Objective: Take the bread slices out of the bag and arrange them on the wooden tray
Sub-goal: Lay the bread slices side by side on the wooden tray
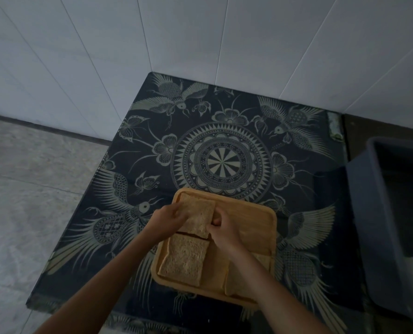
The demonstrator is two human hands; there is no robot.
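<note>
Head view, both hands [169,219] [222,231] gripping bread slice [198,216] over wooden tray [256,227], right forearm hiding third slice [232,283]

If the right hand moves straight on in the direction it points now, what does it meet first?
The right hand points up-left and already touches the bread slice held over the wooden tray. Going on, it likely meets the left hand.

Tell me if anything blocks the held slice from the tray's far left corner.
Nothing visible does. Both the left hand and right hand hold the bread slice just over that corner of the wooden tray; the nearer slice lies clear of it.
</note>
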